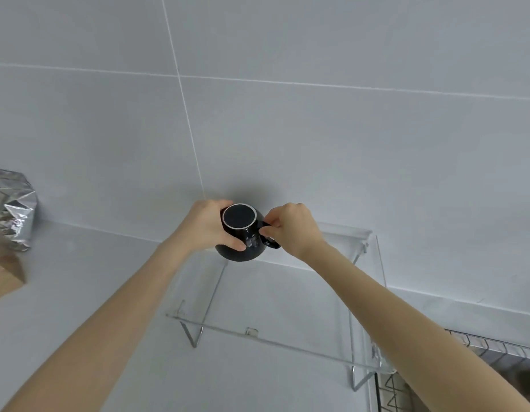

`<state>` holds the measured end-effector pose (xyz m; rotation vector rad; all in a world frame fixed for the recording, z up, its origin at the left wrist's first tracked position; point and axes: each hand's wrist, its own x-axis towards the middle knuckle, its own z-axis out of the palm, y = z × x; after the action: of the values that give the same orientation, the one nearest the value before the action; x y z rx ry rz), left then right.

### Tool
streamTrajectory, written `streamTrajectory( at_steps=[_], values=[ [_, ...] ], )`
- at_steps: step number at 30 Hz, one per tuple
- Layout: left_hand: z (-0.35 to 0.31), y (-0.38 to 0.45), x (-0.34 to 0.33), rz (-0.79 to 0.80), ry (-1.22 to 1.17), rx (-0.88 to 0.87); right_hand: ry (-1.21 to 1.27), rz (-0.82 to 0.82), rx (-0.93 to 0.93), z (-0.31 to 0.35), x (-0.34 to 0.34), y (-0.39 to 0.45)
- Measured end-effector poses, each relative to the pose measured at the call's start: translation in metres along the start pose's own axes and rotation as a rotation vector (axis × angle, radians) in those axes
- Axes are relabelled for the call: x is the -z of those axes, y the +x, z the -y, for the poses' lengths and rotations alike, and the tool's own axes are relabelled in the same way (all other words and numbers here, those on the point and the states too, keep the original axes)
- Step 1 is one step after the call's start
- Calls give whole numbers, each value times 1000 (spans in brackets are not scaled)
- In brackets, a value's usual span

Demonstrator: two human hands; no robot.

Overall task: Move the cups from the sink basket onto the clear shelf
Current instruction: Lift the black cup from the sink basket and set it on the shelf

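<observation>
A round black cup (241,233) is upside down, its white-ringed base facing up, at the back left corner of the clear shelf (275,298). My left hand (205,226) wraps the cup's left side. My right hand (293,228) pinches the cup's handle on the right. The cup's rim is at the level of the shelf top; I cannot tell whether it rests on it. A corner of the wire sink basket (495,349) shows at the lower right, partly hidden behind my right forearm.
A crinkled silver foil bag (12,209) stands at the far left on the white counter (79,292), with a brown paper item (5,278) below it. A grey tiled wall (287,114) rises directly behind the shelf.
</observation>
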<state>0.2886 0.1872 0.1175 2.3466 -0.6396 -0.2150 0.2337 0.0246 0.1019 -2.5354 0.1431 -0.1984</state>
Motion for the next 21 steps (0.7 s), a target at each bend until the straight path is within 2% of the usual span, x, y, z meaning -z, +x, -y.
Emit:
streamTrajectory(
  at_steps=[21],
  values=[
    [7,3,-1,4,54,57,86,2,-10,-1,-8,15]
  ],
)
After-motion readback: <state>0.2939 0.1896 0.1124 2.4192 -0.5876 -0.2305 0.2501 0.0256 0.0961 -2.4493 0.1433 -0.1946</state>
